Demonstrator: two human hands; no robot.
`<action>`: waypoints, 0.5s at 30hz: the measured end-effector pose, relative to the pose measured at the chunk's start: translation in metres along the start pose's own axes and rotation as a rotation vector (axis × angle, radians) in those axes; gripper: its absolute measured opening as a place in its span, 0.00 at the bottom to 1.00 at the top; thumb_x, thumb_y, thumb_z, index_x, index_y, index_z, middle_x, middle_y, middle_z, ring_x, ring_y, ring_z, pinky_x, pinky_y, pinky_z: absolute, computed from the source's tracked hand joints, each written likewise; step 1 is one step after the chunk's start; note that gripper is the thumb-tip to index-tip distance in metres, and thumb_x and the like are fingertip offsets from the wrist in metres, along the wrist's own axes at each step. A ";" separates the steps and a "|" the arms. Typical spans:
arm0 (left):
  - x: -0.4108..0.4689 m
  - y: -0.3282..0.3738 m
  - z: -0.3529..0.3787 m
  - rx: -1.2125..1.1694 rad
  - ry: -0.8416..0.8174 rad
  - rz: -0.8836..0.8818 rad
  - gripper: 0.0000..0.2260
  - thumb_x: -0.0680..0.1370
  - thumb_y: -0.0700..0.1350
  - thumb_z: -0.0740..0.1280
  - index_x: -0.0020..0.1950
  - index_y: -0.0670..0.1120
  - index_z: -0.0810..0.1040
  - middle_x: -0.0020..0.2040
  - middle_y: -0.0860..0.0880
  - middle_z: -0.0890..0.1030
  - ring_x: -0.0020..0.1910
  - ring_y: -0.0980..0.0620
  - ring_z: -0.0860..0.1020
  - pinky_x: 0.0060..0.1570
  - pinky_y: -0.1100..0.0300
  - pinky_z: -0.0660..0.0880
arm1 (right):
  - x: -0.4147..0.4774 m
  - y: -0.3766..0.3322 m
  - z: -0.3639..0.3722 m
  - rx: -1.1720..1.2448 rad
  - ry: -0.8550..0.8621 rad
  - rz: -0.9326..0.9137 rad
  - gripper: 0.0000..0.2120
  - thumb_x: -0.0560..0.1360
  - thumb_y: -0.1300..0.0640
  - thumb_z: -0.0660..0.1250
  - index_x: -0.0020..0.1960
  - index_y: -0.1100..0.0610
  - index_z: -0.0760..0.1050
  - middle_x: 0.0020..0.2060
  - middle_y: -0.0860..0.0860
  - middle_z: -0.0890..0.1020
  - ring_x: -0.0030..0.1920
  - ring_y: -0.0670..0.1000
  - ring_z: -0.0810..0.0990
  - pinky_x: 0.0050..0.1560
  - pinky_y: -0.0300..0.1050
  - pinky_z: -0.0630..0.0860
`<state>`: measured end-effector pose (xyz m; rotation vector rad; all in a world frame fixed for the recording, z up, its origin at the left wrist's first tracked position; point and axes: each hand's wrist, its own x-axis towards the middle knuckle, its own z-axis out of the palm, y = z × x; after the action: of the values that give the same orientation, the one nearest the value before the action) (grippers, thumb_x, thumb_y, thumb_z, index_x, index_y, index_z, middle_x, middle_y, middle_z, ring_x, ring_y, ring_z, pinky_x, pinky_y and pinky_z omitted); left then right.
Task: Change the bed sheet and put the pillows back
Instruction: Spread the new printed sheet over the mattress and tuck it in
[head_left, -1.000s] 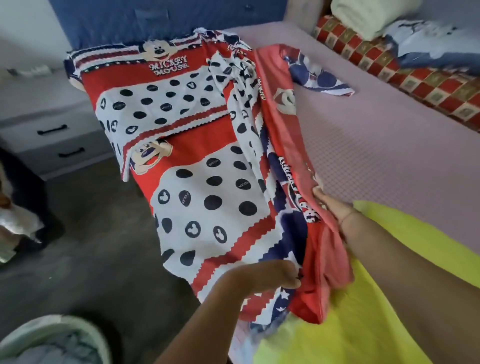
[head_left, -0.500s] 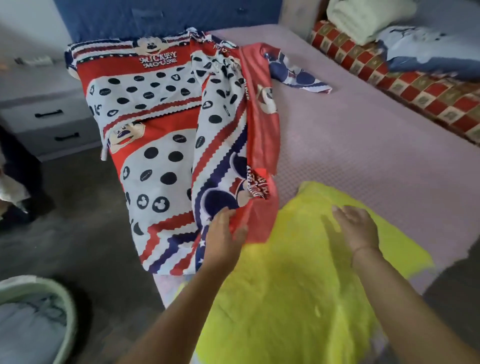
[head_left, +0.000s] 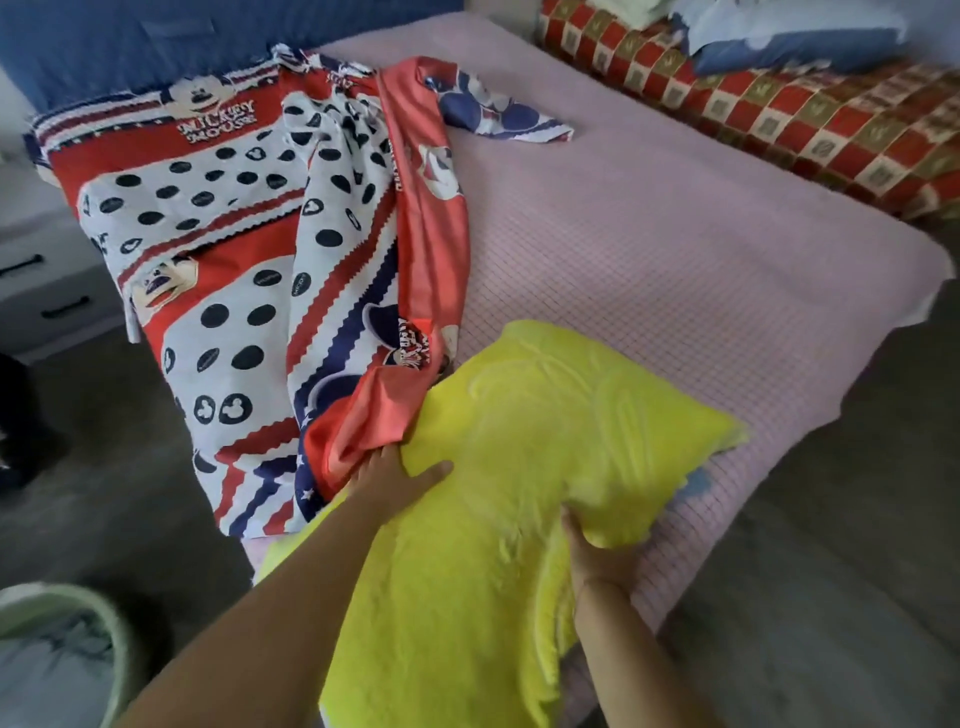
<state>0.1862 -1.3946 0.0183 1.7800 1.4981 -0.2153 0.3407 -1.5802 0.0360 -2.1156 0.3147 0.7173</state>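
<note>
A red, white and blue Mickey Mouse sheet (head_left: 244, 270) lies bunched along the left side of the pink mattress (head_left: 649, 249) and hangs over its edge. A fluffy yellow cloth (head_left: 519, 467) covers the near corner of the bed. My left hand (head_left: 389, 480) grips the yellow cloth's left edge, thumb on top, right beside the sheet's red fold. My right hand (head_left: 597, 556) grips a raised fold of the yellow cloth from below, its fingers hidden in the fabric.
A red-and-cream checked cushion (head_left: 810, 130) with a blue pillow (head_left: 789, 47) on it lies along the far right. A blue headboard (head_left: 156, 47) stands behind. Grey drawers (head_left: 36, 291) are at the left, a laundry basket (head_left: 57, 654) on the floor near left.
My left hand let go of the Mickey sheet, which now lies on the bed. Both hands moved onto the yellow cloth and took hold of it, bunching it up.
</note>
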 end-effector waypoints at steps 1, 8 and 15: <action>0.003 0.002 -0.003 -0.048 -0.021 -0.009 0.62 0.53 0.82 0.60 0.77 0.43 0.59 0.73 0.45 0.68 0.71 0.43 0.68 0.69 0.47 0.66 | 0.004 0.001 0.001 0.018 -0.012 0.010 0.48 0.62 0.42 0.78 0.70 0.68 0.64 0.64 0.64 0.75 0.63 0.62 0.75 0.60 0.51 0.72; -0.004 0.033 -0.005 -0.107 -0.059 0.081 0.40 0.68 0.66 0.72 0.71 0.43 0.70 0.53 0.49 0.80 0.46 0.52 0.77 0.48 0.59 0.75 | 0.015 -0.002 -0.004 0.166 -0.216 -0.001 0.35 0.68 0.43 0.75 0.66 0.64 0.72 0.60 0.56 0.78 0.61 0.57 0.77 0.53 0.43 0.71; -0.026 0.109 -0.027 -0.451 -0.014 0.153 0.18 0.71 0.55 0.75 0.55 0.49 0.76 0.47 0.52 0.81 0.41 0.57 0.79 0.37 0.65 0.74 | 0.036 -0.051 -0.050 0.465 -0.414 -0.191 0.17 0.70 0.54 0.75 0.56 0.55 0.76 0.56 0.52 0.82 0.52 0.50 0.81 0.56 0.47 0.75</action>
<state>0.2665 -1.3966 0.1003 1.5108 1.2714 0.1759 0.4125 -1.5886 0.0713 -1.4945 0.0418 0.8521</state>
